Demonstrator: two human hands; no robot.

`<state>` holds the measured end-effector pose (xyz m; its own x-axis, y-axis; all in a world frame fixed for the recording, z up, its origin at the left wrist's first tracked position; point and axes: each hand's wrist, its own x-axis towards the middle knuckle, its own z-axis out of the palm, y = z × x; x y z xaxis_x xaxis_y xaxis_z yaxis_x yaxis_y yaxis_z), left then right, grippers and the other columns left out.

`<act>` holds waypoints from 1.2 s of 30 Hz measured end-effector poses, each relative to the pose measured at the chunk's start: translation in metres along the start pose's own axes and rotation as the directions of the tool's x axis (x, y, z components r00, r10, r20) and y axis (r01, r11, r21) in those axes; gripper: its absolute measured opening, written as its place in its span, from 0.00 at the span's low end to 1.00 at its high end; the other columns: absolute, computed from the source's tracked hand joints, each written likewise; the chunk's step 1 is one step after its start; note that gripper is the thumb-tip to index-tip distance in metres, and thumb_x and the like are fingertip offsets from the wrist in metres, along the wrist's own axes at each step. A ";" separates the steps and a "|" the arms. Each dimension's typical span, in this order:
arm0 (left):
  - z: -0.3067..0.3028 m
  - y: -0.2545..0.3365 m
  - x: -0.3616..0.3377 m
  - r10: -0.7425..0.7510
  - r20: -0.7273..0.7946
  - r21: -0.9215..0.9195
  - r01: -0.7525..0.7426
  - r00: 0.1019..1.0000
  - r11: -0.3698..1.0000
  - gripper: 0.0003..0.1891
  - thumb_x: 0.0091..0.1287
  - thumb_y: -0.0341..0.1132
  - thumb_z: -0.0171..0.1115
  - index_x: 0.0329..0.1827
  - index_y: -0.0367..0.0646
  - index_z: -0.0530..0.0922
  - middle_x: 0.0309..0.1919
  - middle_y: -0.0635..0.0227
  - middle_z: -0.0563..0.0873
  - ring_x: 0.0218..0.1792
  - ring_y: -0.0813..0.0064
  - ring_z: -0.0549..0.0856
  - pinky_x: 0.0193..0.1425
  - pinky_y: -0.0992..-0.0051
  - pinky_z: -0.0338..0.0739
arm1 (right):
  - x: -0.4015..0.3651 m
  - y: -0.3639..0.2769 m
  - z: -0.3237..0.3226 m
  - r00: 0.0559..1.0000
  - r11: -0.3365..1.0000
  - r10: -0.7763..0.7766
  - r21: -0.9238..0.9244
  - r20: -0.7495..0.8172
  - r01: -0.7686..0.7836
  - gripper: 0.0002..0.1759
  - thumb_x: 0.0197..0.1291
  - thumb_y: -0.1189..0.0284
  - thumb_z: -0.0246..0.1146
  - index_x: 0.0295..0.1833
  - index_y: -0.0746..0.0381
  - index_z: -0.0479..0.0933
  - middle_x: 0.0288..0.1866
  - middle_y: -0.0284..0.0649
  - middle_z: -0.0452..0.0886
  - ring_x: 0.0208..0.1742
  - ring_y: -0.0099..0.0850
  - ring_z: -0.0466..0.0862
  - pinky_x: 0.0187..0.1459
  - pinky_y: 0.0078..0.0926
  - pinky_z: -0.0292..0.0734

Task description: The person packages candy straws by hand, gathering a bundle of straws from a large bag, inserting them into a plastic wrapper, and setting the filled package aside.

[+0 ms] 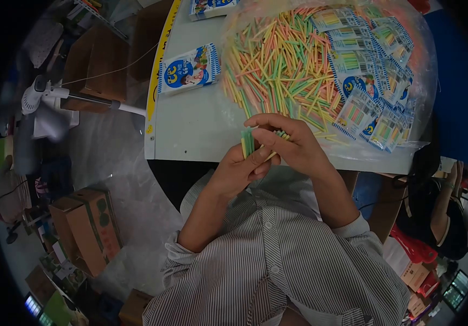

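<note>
In front of my shirt, just past the table's near edge, both hands are closed around a small bundle of thin coloured sticks (248, 142), mostly green and yellow. My left hand (239, 171) grips the bundle from the left and below. My right hand (291, 144) curls over it from the right, its fingers meeting the left hand's thumb. Fingers cover part of the bundle. Beyond the hands lies a large heap of pink, yellow and green sticks (277, 60) on a clear plastic sheet (426, 65). Filled printed packets (359, 65) rest on the heap's right side.
A stack of blue-and-white packets (189, 69) lies on the grey table (190, 122), left of the heap, with another packet bundle (212, 8) behind. A white fan (44, 98) and cardboard boxes (90, 228) stand at left. Another person (440, 212) sits at right.
</note>
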<state>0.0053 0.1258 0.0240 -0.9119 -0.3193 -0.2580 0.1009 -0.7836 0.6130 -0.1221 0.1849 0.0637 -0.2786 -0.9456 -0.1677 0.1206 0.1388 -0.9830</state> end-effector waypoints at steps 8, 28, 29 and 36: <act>-0.005 -0.002 -0.003 -0.013 0.035 0.025 0.012 0.999 1.000 0.12 0.66 0.38 0.47 0.35 0.37 0.73 0.27 0.72 0.75 0.19 0.89 0.64 0.20 0.88 0.57 | -0.001 0.003 0.003 0.997 0.995 0.073 0.072 -0.013 -0.072 0.06 0.56 0.75 0.54 0.37 0.66 0.72 0.26 0.31 0.73 0.18 0.12 0.69 0.17 0.08 0.62; -0.012 0.001 -0.003 -0.256 0.147 0.077 0.247 0.955 0.966 0.09 0.65 0.37 0.49 0.35 0.40 0.72 0.23 0.73 0.72 0.19 0.89 0.65 0.19 0.89 0.57 | 0.010 0.023 -0.006 0.929 0.969 -0.209 -0.067 0.306 0.240 0.13 0.58 0.67 0.54 0.40 0.67 0.72 0.34 0.36 0.73 0.36 0.24 0.71 0.38 0.22 0.66; -0.010 0.003 -0.004 -0.254 0.146 0.076 0.245 0.956 0.966 0.09 0.65 0.37 0.49 0.35 0.40 0.72 0.23 0.73 0.72 0.19 0.89 0.65 0.19 0.89 0.57 | 0.010 0.022 -0.004 0.928 0.969 -0.209 -0.066 0.308 0.240 0.13 0.58 0.67 0.54 0.40 0.67 0.72 0.34 0.36 0.73 0.36 0.24 0.71 0.38 0.22 0.66; -0.005 0.011 -0.008 -0.231 0.089 0.066 0.226 0.969 0.972 0.09 0.64 0.38 0.50 0.35 0.41 0.73 0.24 0.73 0.74 0.20 0.89 0.70 0.18 0.92 0.60 | 0.007 0.024 -0.004 0.920 0.996 0.054 0.041 0.389 -0.076 0.14 0.62 0.69 0.45 0.43 0.67 0.71 0.42 0.41 0.75 0.44 0.27 0.73 0.44 0.23 0.69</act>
<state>0.0157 0.1172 0.0294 -0.9422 -0.0810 -0.3252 -0.1341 -0.7982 0.5873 -0.1250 0.1826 0.0383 0.1208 -0.9765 -0.1784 0.1801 0.1983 -0.9635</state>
